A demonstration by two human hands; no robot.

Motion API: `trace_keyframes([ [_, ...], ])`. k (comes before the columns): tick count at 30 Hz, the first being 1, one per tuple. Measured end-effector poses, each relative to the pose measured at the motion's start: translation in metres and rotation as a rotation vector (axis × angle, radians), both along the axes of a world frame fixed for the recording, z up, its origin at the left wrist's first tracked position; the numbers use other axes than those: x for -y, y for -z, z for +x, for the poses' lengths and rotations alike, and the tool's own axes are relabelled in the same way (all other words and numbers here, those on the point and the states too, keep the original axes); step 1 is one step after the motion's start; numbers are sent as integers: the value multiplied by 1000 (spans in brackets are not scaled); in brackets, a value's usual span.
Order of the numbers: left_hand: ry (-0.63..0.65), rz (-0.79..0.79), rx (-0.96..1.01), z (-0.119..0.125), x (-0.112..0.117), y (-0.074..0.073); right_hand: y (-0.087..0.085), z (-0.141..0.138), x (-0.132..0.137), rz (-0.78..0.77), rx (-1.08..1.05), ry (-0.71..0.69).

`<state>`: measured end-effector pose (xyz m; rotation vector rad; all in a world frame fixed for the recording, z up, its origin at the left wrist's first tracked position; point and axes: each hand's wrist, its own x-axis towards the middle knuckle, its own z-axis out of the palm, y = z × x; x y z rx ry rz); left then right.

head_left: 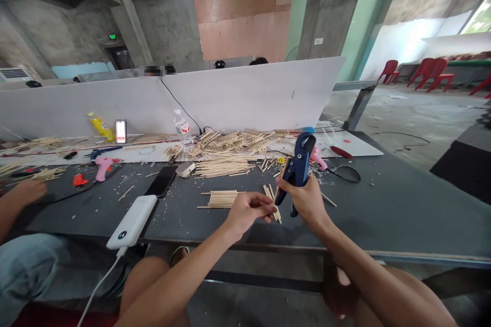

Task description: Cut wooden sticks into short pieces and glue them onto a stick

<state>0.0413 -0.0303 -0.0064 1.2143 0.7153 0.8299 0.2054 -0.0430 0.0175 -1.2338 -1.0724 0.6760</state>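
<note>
Wooden stick [280, 183] is pinched by the left hand [245, 212] and held at the jaws of a blue pipe cutter [298, 168], which is clenched in the right hand [303, 199], near the front edge of the dark tabletop [402, 214], just beside a stack of cut sticks [222, 199].

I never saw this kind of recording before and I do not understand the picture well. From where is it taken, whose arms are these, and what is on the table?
This picture comes from a camera worn on a person's head, looking forward and down, so the two arms at the bottom are that person's own. No machine is involved. The right hand grips a blue pipe cutter, and the left hand pinches a thin wooden stick next to it. On the dark grey table lie a stack of cut sticks, a white power bank, a black phone and a pink glue gun. Another person's hand shows at the left.
</note>
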Motion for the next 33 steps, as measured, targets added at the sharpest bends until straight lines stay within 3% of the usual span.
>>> trace_keyframes([
  [6,-36,41,13,9,2,2,7,10,4,4,-36,18],
  [10,-31,-41,34,13,3,5,11,15,6,6,-97,34],
  [19,-31,-116,72,17,4,5,2,13,11,24,-129,18],
  [33,9,-127,51,11,5,5,6,13,7,6,-109,53],
])
